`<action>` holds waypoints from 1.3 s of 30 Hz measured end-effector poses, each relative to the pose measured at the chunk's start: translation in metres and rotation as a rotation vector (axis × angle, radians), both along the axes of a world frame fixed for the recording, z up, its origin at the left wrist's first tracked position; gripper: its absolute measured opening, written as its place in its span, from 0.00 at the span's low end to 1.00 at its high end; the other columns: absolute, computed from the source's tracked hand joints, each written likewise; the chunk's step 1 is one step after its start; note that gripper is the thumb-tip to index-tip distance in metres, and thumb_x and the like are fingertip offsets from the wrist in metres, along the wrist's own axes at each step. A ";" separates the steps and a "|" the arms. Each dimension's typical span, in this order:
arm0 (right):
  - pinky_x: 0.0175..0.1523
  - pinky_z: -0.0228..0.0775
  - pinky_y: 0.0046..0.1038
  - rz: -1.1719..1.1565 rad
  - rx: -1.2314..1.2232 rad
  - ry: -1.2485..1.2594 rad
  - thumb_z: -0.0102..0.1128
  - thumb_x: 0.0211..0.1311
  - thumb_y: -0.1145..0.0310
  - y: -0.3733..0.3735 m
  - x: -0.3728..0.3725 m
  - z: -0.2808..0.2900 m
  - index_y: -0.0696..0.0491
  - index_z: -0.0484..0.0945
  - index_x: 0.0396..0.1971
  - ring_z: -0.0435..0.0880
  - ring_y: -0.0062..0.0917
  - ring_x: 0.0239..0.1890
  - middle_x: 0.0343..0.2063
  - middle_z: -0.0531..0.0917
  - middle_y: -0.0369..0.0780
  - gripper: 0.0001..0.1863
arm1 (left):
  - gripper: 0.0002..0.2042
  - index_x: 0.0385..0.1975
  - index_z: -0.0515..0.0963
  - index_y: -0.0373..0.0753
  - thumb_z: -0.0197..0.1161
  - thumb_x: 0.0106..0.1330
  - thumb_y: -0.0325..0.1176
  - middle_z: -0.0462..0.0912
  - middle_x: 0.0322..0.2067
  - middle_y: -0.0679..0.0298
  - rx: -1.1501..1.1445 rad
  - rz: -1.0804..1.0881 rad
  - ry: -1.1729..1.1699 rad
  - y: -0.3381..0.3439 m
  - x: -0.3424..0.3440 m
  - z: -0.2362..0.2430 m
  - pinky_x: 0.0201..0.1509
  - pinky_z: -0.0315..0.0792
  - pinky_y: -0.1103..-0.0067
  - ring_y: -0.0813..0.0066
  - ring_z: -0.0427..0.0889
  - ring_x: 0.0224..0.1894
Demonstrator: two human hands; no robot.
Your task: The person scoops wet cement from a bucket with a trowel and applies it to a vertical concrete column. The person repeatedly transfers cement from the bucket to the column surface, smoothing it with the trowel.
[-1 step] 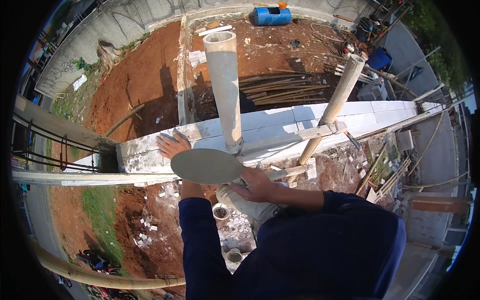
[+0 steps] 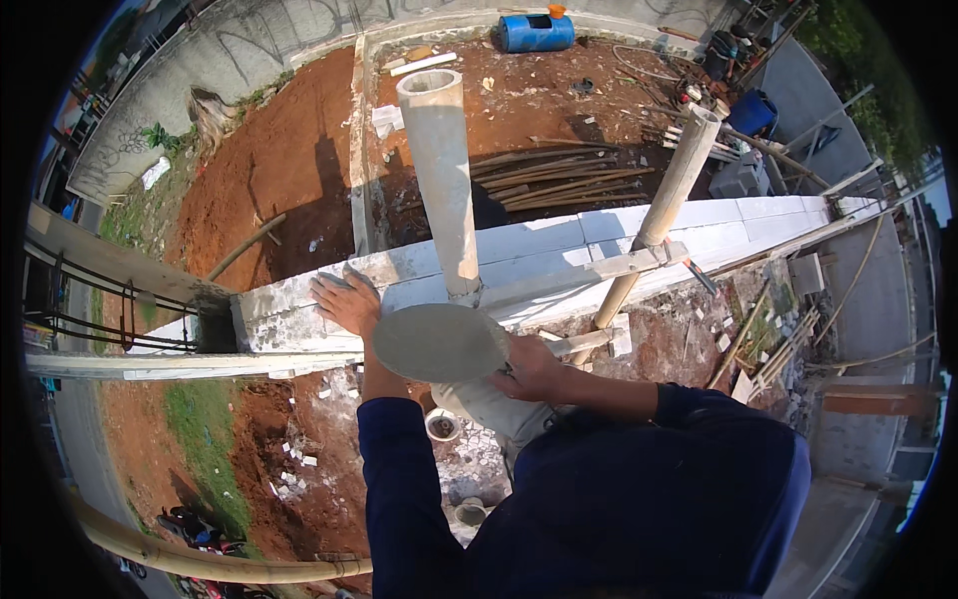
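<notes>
My left hand (image 2: 344, 299) rests with spread fingers on the dusty left part of a white block wall (image 2: 539, 238). My right hand (image 2: 531, 367) grips the right edge of a flat-looking grey oval object (image 2: 434, 339), smooth on top, perhaps coated with mortar. The oval hides part of my left wrist and sits just below a pale upright pipe (image 2: 431, 165) beside the wall. A second pale post (image 2: 677, 175) rises to the right, crossed by a horizontal beam (image 2: 609, 268). An orange-and-black tool (image 2: 702, 275) lies at the right end of that beam.
Dark rebar (image 2: 110, 304) projects at the left. A bamboo pole (image 2: 220, 566) curves across the lower left. Bamboo poles (image 2: 559, 188) lie on red soil behind the wall, near a blue barrel (image 2: 537, 33). A bucket (image 2: 443, 424) and rubble lie below. Parked motorbikes (image 2: 200, 529) show at lower left.
My right hand and the grey oval have shifted right and slightly down, showing more of my left wrist. My left hand stays on the wall.
</notes>
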State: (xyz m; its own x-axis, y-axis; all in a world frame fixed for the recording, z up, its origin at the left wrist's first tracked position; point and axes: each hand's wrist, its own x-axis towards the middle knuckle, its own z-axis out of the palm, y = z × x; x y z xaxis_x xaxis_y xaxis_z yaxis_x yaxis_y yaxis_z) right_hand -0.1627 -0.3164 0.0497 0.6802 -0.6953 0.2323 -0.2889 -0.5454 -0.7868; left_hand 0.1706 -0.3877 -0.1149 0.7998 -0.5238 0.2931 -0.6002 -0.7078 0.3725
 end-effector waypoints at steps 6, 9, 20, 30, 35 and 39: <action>0.40 0.80 0.36 -0.352 -0.556 0.056 0.72 0.47 0.73 -0.078 -0.079 0.003 0.53 0.80 0.52 0.85 0.41 0.39 0.45 0.82 0.44 0.27 | 0.37 0.76 0.56 0.33 0.41 0.78 0.57 0.54 0.77 0.49 0.049 -0.006 -0.091 -0.002 0.016 -0.009 0.80 0.45 0.52 0.50 0.51 0.80; 0.41 0.79 0.34 -0.419 -0.589 0.104 0.72 0.47 0.73 -0.082 -0.077 -0.004 0.50 0.80 0.51 0.84 0.38 0.40 0.44 0.82 0.40 0.26 | 0.38 0.75 0.58 0.33 0.46 0.76 0.58 0.57 0.76 0.47 -0.029 -0.013 -0.076 -0.009 0.013 -0.010 0.80 0.45 0.53 0.49 0.54 0.79; 0.52 0.75 0.35 -0.047 -0.650 0.301 0.78 0.45 0.64 -0.157 -0.087 0.029 0.52 0.80 0.36 0.81 0.34 0.43 0.37 0.81 0.37 0.19 | 0.34 0.75 0.61 0.38 0.49 0.77 0.55 0.58 0.77 0.56 -0.018 0.034 -0.010 -0.004 0.012 0.002 0.81 0.46 0.57 0.57 0.53 0.79; 0.60 0.71 0.39 0.378 -0.353 0.551 0.79 0.45 0.62 -0.166 -0.081 0.038 0.51 0.76 0.42 0.80 0.37 0.52 0.43 0.80 0.41 0.25 | 0.36 0.74 0.62 0.39 0.51 0.73 0.57 0.59 0.77 0.58 0.021 0.054 0.031 0.000 0.014 0.003 0.83 0.44 0.61 0.60 0.53 0.79; 0.60 0.71 0.40 0.371 -0.304 0.546 0.77 0.47 0.65 -0.168 -0.082 0.037 0.54 0.73 0.42 0.79 0.40 0.52 0.44 0.79 0.43 0.24 | 0.37 0.76 0.60 0.40 0.51 0.73 0.59 0.57 0.78 0.59 0.015 0.061 0.055 -0.004 0.013 0.006 0.85 0.41 0.62 0.62 0.50 0.80; 0.60 0.70 0.40 0.390 -0.413 0.498 0.77 0.46 0.66 -0.169 -0.083 0.032 0.55 0.71 0.44 0.79 0.41 0.52 0.44 0.79 0.45 0.27 | 0.38 0.75 0.62 0.39 0.52 0.72 0.59 0.58 0.77 0.57 -0.040 0.054 0.039 -0.002 0.018 -0.004 0.84 0.41 0.61 0.59 0.52 0.80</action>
State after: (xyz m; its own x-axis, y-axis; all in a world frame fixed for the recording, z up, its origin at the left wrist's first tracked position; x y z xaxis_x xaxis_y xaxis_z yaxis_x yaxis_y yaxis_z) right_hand -0.2460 -0.4857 0.0812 0.9519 -0.3054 0.0226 -0.2821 -0.9032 -0.3236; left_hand 0.1885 -0.3899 -0.1187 0.8377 -0.4686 0.2806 -0.5462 -0.7227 0.4236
